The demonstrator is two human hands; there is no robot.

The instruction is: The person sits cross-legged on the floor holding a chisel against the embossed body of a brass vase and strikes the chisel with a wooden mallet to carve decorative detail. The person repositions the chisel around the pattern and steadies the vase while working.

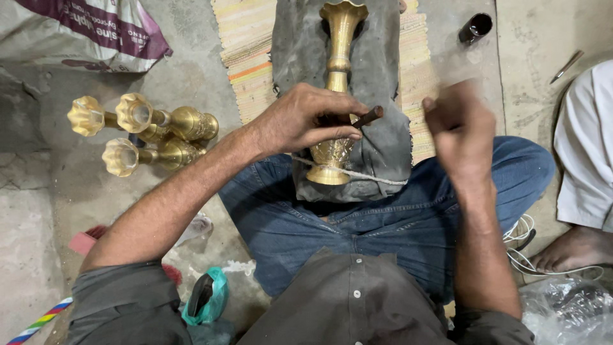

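Brass vase (337, 96). Lying on its side across a grey cloth (383, 57) over the lap, foot near, flared mouth far. Tied down by a white cord (364, 174) crossing just above the foot.

Handling, judged: solid metal, likely heavy for its size, rigid, not fragile but apt to dent or scratch. Polished neck likely slippery; patterned belly offers better purchase. Best hold probably at the narrow neck or round the foot, with cloth beneath against rolling.

Appearance: golden yellow, slim neck with a ringed knob, scalloped mouth, fine engraved pattern on the lower belly, plain round foot.

Left hand (306, 121): closed round a short dark tool (367, 117), resting on the vase's belly, tool tip pointing right.

Right hand (456, 128): raised just right of the vase, blurred; open or closed cannot be told, nor whether anything is held.

Nearby: three more vases (143, 131) of like kind on the floor, left. Small dark cup (476, 27) far right.
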